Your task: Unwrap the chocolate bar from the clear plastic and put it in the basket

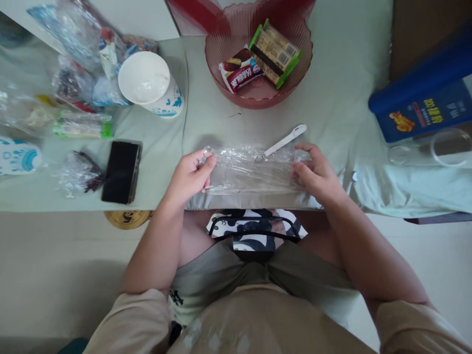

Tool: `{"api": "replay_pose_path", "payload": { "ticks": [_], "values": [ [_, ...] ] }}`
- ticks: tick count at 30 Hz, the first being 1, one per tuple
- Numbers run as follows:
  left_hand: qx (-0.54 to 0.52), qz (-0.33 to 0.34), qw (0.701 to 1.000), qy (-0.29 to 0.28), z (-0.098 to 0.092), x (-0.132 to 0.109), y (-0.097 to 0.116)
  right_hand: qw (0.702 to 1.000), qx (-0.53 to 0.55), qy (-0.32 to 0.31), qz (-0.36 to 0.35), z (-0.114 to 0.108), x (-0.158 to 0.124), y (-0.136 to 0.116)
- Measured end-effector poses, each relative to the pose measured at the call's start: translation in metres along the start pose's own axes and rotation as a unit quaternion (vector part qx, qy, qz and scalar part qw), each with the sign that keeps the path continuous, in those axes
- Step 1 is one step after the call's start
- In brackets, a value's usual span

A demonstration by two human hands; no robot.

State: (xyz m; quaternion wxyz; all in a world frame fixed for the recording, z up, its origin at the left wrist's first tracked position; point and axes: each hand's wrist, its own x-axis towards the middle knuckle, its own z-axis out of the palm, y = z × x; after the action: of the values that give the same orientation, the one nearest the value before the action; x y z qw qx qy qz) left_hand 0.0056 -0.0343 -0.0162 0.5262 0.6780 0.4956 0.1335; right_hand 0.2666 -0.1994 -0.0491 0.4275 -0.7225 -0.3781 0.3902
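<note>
A clear, crinkled sheet of plastic wrap point(250, 172) is stretched flat across the front edge of the table. At its left end, my left hand point(194, 171) pinches the plastic between thumb and fingers. My right hand point(316, 172) holds the opposite end, thumb low and index finger stretched out above it. Just beyond the plastic lies a slim white tool point(285, 140) with a hole in its handle end. Its narrow tip meets the far edge of the plastic; whether it lies over or under it I cannot tell.
A pink ribbed bowl point(258, 102) with packaged snacks stands at the back. On the left are a paper cup point(162, 93), a phone point(121, 172) and crumpled wrappers point(79, 172). To the right are a blue box point(424, 110) and a clear plastic cup point(431, 147).
</note>
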Motion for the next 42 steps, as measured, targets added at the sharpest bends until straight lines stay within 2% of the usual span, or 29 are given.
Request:
{"api": "replay_pose_path", "payload": {
  "ticks": [3, 6, 12, 16, 20, 23, 25, 28, 31, 33, 34, 35, 38, 39, 40, 42],
  "values": [
    [0.041, -0.042, 0.998, -0.012, -0.003, 0.0, 0.001, 0.997, -0.067, 0.04, 0.026, -0.004, -0.004, -0.005],
    [0.049, -0.052, 0.997, -0.003, -0.001, 0.003, 0.0, 0.987, -0.139, 0.068, 0.035, -0.006, -0.005, -0.012],
    [0.025, -0.007, 0.999, 0.021, 0.004, 0.014, -0.005, 0.978, -0.189, 0.086, 0.035, -0.012, -0.002, -0.01],
    [0.115, 0.027, 0.99, 0.075, 0.005, 0.02, -0.008, 0.969, -0.233, 0.085, -0.004, -0.02, -0.001, 0.0],
    [0.227, 0.024, 0.967, 0.111, 0.004, 0.023, -0.013, 0.949, -0.298, 0.101, -0.021, -0.019, -0.001, 0.008],
    [0.25, 0.09, 0.95, 0.162, 0.006, 0.026, -0.018, 0.925, -0.353, 0.129, -0.059, -0.011, -0.001, 0.008],
    [0.249, 0.152, 0.942, 0.166, 0.008, 0.03, -0.021, 0.91, -0.38, 0.116, -0.118, -0.007, -0.001, 0.007],
    [0.244, 0.183, 0.946, 0.111, 0.012, 0.033, -0.02, 0.897, -0.403, 0.053, -0.171, -0.007, -0.004, 0.004],
    [0.202, 0.17, 0.962, 0.063, 0.013, 0.032, -0.014, 0.908, -0.392, -0.071, -0.126, -0.02, -0.011, -0.003],
    [0.14, 0.168, 0.976, 0.014, 0.013, 0.028, -0.01, 0.915, -0.353, -0.177, -0.084, -0.031, -0.016, -0.009],
    [0.108, 0.167, 0.98, -0.017, 0.013, 0.027, -0.008, 0.919, -0.331, -0.201, -0.074, -0.034, -0.018, -0.012],
    [0.081, 0.164, 0.982, -0.05, 0.014, 0.025, -0.005, 0.929, -0.307, -0.194, -0.075, -0.035, -0.019, -0.015],
    [0.043, 0.15, 0.981, -0.12, 0.022, 0.022, 0.005, 0.972, -0.186, -0.096, -0.105, -0.021, -0.021, -0.02],
    [0.04, 0.146, 0.979, -0.134, 0.027, 0.022, 0.008, 0.981, -0.126, -0.099, -0.105, -0.012, -0.02, -0.022],
    [0.038, 0.145, 0.978, -0.143, 0.031, 0.022, 0.012, 0.984, -0.075, -0.131, -0.095, -0.001, -0.02, -0.023],
    [0.037, 0.146, 0.976, -0.155, 0.039, 0.023, 0.019, 0.979, -0.059, -0.185, -0.055, 0.017, -0.019, -0.024]
  ]
}}
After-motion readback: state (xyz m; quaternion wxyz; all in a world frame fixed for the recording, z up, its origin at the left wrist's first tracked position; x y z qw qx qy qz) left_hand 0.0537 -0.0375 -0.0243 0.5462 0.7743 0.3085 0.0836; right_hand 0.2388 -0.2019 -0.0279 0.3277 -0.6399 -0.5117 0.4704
